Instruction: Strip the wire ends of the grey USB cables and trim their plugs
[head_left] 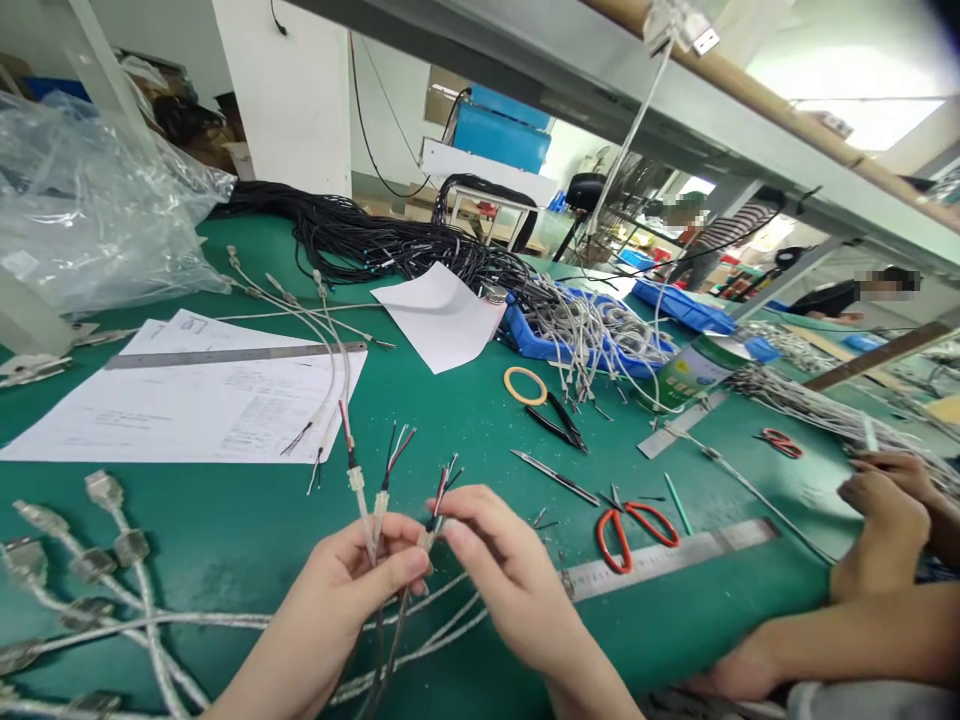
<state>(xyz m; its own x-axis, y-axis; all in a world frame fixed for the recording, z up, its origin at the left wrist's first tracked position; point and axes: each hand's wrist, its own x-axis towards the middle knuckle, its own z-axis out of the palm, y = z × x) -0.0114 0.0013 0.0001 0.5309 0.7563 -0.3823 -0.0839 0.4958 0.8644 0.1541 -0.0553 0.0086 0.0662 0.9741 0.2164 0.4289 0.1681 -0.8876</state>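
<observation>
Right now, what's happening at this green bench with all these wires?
A person's left hand holds a few thin silvery cables with stripped coloured wire ends upright, while the right hand pinches the wire tips of one. Red-handled scissors and a long steel ruler lie on the green mat beside them. A co-worker's hands rest at the right edge.

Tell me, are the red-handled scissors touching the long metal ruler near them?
Touching. The head view shows the red-handled scissors with one handle loop lying over the top edge of the long metal ruler, no gap between.
</observation>
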